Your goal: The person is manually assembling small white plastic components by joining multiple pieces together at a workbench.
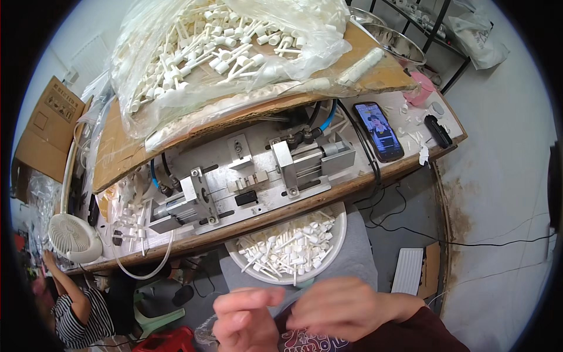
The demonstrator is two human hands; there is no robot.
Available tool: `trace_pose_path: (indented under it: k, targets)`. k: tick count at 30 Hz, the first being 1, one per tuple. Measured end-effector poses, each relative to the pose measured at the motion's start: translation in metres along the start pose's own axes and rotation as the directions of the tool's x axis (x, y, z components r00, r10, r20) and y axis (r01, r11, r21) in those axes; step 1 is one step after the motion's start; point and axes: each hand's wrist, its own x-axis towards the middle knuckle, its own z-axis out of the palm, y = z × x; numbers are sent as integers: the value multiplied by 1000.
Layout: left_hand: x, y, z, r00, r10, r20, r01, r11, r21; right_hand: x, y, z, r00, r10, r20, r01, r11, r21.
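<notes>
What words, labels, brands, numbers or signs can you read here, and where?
I won't copy wording, only say where it is.
Brown box: dark print and symbols, too small to read.
Dark shirt: pale lettering, cut off by the lower edge.
Phone: screen details too small to read.

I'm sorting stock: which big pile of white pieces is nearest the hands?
The pile in the round basin below the bench; the other lies in clear plastic.
</notes>
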Motion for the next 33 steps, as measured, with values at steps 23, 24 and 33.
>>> trace_pose_path:
  k: [23,24,33]
  targets:
    - [26,-7,20,995,-97,-17,89,956,-281,-8,-14,57,440,-852,-283,624,517,-586]
    - [26,-9,21,995,-95,-18,86,955,-285,-11,-10,57,427,-868,-252,605,482,-633]
    - [28,-12,22,999,-41,-26,39,997,-61,-40,31,58,451,-893,10,469,228,-853]
